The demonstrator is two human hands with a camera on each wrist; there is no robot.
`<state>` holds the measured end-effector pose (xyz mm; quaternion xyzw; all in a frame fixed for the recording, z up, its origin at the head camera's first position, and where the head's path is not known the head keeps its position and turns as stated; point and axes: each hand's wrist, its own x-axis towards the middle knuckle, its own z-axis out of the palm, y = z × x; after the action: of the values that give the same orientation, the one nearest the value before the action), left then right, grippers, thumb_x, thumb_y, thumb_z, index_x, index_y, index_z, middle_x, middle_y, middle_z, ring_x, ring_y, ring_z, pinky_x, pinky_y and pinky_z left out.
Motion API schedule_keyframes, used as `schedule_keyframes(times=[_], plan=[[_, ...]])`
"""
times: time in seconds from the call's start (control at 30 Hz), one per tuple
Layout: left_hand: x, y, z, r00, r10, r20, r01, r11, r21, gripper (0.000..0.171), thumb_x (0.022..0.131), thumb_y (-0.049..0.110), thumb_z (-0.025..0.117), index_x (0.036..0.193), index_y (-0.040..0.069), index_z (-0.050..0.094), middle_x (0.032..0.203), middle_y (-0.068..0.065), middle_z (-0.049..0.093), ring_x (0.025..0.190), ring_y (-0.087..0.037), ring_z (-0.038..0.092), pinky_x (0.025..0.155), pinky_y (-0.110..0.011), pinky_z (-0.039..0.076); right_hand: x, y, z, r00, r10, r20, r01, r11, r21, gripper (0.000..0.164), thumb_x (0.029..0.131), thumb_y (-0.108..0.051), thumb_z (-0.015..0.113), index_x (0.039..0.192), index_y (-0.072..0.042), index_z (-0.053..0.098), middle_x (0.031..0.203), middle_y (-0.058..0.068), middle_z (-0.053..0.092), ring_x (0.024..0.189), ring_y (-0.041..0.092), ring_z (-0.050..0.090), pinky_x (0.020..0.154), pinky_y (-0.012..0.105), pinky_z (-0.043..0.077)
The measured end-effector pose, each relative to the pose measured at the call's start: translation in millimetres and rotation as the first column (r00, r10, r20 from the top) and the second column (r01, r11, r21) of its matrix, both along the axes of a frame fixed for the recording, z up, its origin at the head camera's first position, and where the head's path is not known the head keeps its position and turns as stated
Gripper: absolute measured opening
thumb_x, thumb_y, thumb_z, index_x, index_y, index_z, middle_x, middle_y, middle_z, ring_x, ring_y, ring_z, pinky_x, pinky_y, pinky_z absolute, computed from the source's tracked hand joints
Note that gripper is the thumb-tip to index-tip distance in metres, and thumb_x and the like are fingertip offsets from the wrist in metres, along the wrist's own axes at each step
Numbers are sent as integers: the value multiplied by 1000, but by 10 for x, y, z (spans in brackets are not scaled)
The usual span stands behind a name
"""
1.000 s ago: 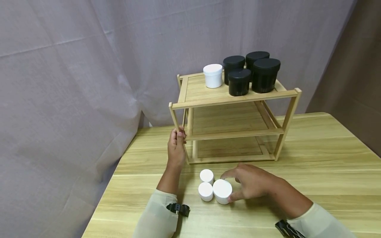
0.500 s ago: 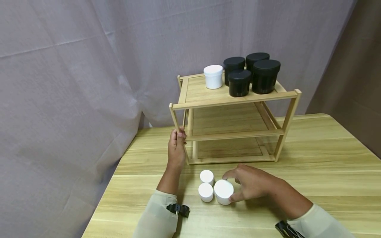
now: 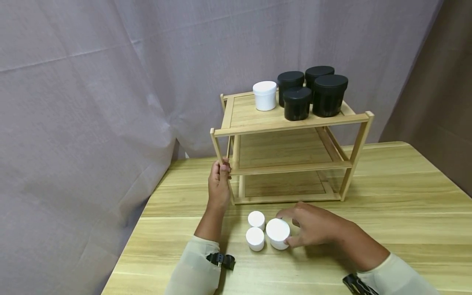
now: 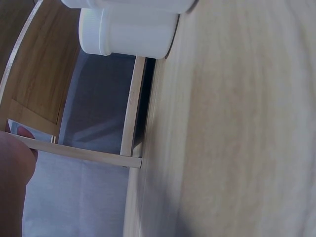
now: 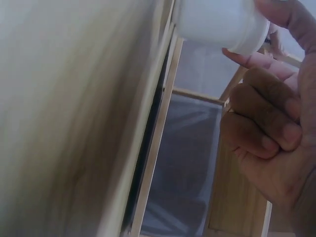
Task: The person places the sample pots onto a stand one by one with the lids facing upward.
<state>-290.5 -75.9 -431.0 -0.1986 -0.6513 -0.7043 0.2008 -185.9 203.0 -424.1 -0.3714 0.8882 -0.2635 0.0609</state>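
Note:
My right hand (image 3: 313, 227) pinches a larger white lidded jar (image 3: 277, 230) by its lid, between thumb and index finger. In the right wrist view, the thumb and index finger stand on opposite sides of the jar's lid (image 5: 254, 32), while the other fingers are curled into the palm. Two smaller white jars (image 3: 256, 219) stand on the table just left of it. With my left hand (image 3: 218, 188) I grip the front left post of a wooden three-tier rack (image 3: 291, 168). The left wrist view shows part of this hand (image 4: 15, 158) at the post, its fingers mostly hidden.
On the rack's top shelf (image 3: 241, 119) stand a white jar (image 3: 264, 96) and several black jars (image 3: 329, 96). The two lower shelves show bare wood. A wooden table (image 3: 398, 205) lies beneath everything, with a grey curtain (image 3: 110, 82) behind and at the left.
The larger white jar has shifted a little to the right, apart from the small jars, and then slightly up in the head view with my right hand. My left hand keeps its place.

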Motion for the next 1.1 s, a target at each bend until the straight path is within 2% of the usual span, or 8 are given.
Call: schedule_keyframes(times=[0.13, 0.23, 0.33, 0.47, 0.53, 0.63, 0.8, 1.1], plan=[[1, -3, -6, 1000, 5, 5, -5, 1000, -3, 56, 114, 39, 42, 137, -11, 53, 99, 5, 53, 95, -10, 50, 84, -23, 43, 7, 38, 44, 999, -38, 12, 38, 999, -9, 52, 89, -33, 87, 135, -13, 73, 127, -1, 78, 102, 9, 72, 81, 30, 60], [0, 0, -4, 1000, 7, 10, -7, 1000, 0, 55, 114, 37, 41, 137, -12, 53, 99, 5, 53, 95, -10, 50, 84, -23, 43, 0, 86, 87, 998, -56, 20, 57, 998, -28, 52, 89, -33, 87, 136, -15, 72, 122, -6, 78, 99, 5, 70, 80, 28, 58], [2, 5, 2, 1000, 4, 10, -4, 1000, 2, 54, 115, 37, 41, 137, -12, 52, 99, 5, 53, 96, -10, 50, 84, -23, 43, -14, 136, 135, 999, -43, 13, 44, 996, -82, 49, 90, -26, 87, 134, -13, 72, 104, -11, 78, 74, -5, 57, 68, 22, 52], [3, 1, -2, 1000, 2, 6, -2, 1000, -4, 62, 112, 45, 42, 138, -11, 52, 100, 6, 53, 96, -10, 50, 85, -23, 42, -5, 177, 208, 999, -42, 7, 43, 990, -136, 46, 90, -18, 85, 133, -12, 70, 67, -19, 55, 53, -7, 29, 52, 19, 33], [4, -2, -7, 1000, 2, 6, -2, 1000, -7, 66, 110, 49, 43, 138, -11, 52, 100, 6, 53, 96, -10, 50, 85, -23, 42, 13, 185, 243, 998, -60, 10, 61, 989, -138, 45, 91, -18, 84, 132, -13, 69, 61, -20, 41, 52, -7, 26, 50, 18, 28], [1, -6, -15, 1000, 0, 7, 0, 1000, -7, 66, 109, 49, 43, 137, -10, 52, 100, 6, 53, 96, -10, 50, 85, -23, 42, 43, 185, 293, 996, -90, 14, 91, 988, -126, 44, 92, -19, 84, 132, -13, 66, 59, -20, 36, 51, -6, 27, 49, 19, 27], [-11, -8, -16, 1000, 5, 3, -5, 1000, 6, 56, 114, 39, 42, 136, -12, 53, 100, 6, 54, 96, -10, 50, 84, -24, 43, 72, 175, 349, 993, -115, 31, 118, 987, -109, 46, 94, -20, 83, 134, -12, 63, 58, -18, 39, 50, -6, 30, 47, 19, 28], [-31, 2, -27, 1000, 0, -13, 0, 1000, 8, 53, 115, 33, 42, 136, -15, 52, 100, 7, 54, 96, -9, 50, 83, -21, 43, 98, 169, 367, 994, -104, 11, 105, 987, -124, 42, 96, -19, 81, 133, -14, 62, 62, -18, 47, 52, -5, 34, 48, 19, 30]])
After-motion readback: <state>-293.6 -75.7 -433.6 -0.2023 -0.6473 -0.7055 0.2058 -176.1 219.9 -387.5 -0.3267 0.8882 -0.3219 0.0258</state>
